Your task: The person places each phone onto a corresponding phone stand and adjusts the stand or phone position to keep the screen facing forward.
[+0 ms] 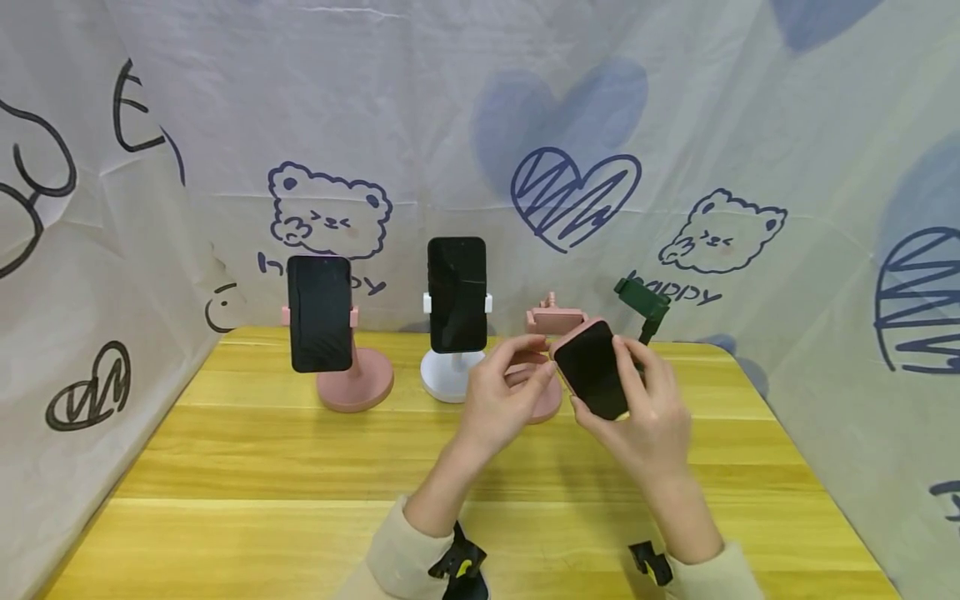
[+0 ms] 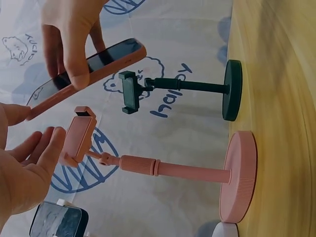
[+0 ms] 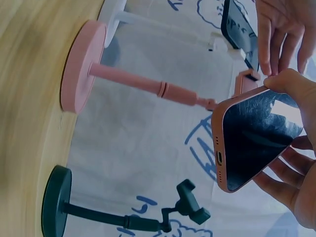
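Pink-cased phone [image 1: 592, 369], screen dark, is held tilted above the surface [image 1: 300, 467] in the right hand [image 1: 645, 417], whose thumb and fingers curl round its long edges. In the head view it sits at about 2 o'clock from the surface centre, just in front of an empty pink stand [image 1: 551, 333]. The right wrist view shows the phone's bottom edge with its port, and the thumb tip pressed to one corner.

Left hand [image 1: 502, 400] grips nothing: its fingers are relaxed and slightly spread, with fingertips near the phone's left edge and close to the empty pink stand's clamp [image 2: 79, 136]. Whether the fingertips touch the phone cannot be told.

Other items on the surface:
- At 10 o'clock, a second pink stand [image 1: 360, 379] carries an upright dark phone [image 1: 320, 313].
- At 12 o'clock, a white stand [image 1: 448, 375] carries another upright dark phone [image 1: 457, 293].
- At 2 o'clock, behind the right hand, a dark green stand [image 1: 645, 304] has an empty clamp.

Printed cloth [image 1: 570, 192] with bears and hearts encloses the surface on three sides.
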